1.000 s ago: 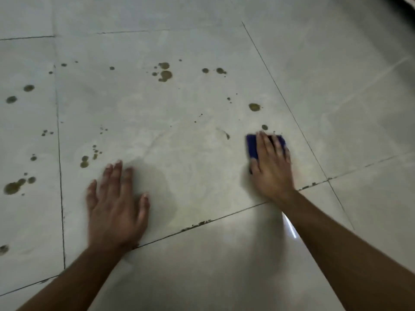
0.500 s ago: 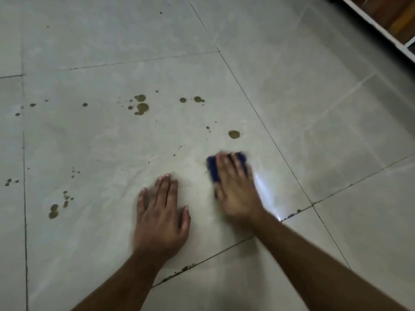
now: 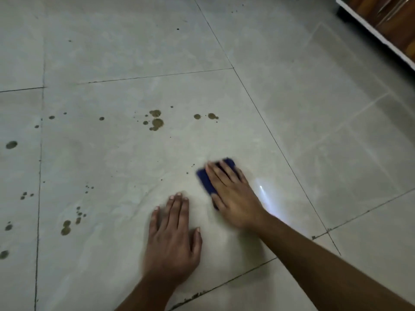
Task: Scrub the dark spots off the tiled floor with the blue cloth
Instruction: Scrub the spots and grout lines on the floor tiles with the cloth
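Note:
My right hand (image 3: 233, 194) lies flat on the folded blue cloth (image 3: 207, 181), pressing it to the grey tiled floor (image 3: 112, 153) with straight fingers; the cloth shows at my fingertips and along the thumb side. My left hand (image 3: 173, 239) rests palm down on the tile just to the left, fingers spread. Dark olive spots remain on this tile: a cluster (image 3: 156, 122) further out, two spots (image 3: 212, 116) beyond the cloth, tiny specks (image 3: 190, 168) right beside it, and more spots (image 3: 67, 226) to the left.
More spots (image 3: 11, 144) mark the neighbouring tile on the left. A white-edged wooden cabinet base (image 3: 381, 30) stands at the upper right. A bright light glare (image 3: 261, 191) lies on the tile beside my right wrist. Dirty grout lines (image 3: 247, 272) cross under my forearms.
The view has shifted, so hands and spots sit lower and further right. My right hand has rubbed the cloth over the spot that lay beyond it; that spot no longer shows. Left hand stays flat.

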